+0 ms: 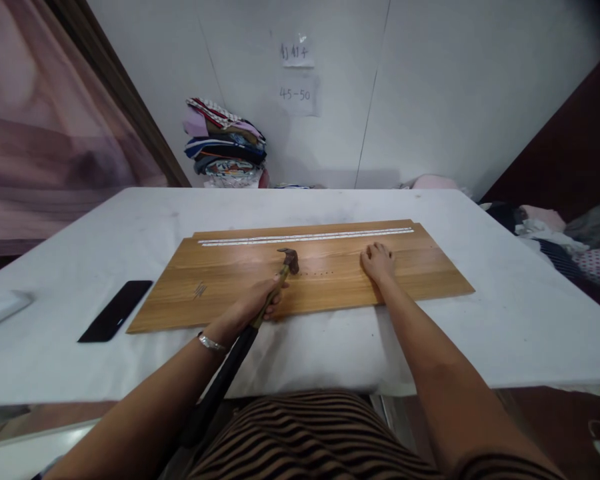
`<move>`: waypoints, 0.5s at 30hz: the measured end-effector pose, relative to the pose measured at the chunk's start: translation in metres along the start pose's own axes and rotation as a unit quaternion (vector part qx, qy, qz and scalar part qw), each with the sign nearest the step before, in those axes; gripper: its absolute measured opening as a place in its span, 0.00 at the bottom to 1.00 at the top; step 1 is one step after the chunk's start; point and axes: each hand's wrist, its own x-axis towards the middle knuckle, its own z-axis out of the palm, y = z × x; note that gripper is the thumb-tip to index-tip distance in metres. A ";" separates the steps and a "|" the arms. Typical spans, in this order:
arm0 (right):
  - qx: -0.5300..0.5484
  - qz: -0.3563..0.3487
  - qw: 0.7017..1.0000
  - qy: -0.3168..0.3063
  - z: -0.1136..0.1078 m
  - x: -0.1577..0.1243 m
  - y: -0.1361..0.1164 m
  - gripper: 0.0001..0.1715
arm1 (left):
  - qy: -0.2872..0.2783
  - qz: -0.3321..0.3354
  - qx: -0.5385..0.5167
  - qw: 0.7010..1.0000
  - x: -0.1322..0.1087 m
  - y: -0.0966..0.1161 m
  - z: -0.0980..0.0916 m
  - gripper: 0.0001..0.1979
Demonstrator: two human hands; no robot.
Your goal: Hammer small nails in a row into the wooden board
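My left hand (pixel 260 297) is closed around a claw hammer (pixel 284 267), gripping it on the handle not far below the head. The dark rear part of the handle slopes back toward my body. The hammer's head is over the middle of a wood-grain board (pixel 240 267), beside a short row of small nails (pixel 323 273) in its surface. My right hand (pixel 379 261) rests on the board right of that row, fingers bent and a little apart, with no held thing visible. Several loose nails (pixel 199 290) lie on the board's left part.
Two white marked strips (pixel 305 237) run along the board's far side. A black phone-like slab (pixel 116 311) lies left of the board on the white-covered table (pixel 300 207). Folded cloth (pixel 225 143) is piled behind, against the wall. More fabric (pixel 555 233) lies at right.
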 end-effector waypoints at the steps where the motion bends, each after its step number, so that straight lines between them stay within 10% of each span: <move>1: -0.002 0.001 1.000 0.001 0.000 0.000 0.000 0.23 | -0.006 0.005 0.001 1.000 0.000 0.000 -0.001 0.25; 15: -0.025 -0.002 1.000 -0.009 -0.004 -0.002 -0.001 0.24 | 0.004 0.014 -0.001 1.000 -0.004 0.000 0.000 0.24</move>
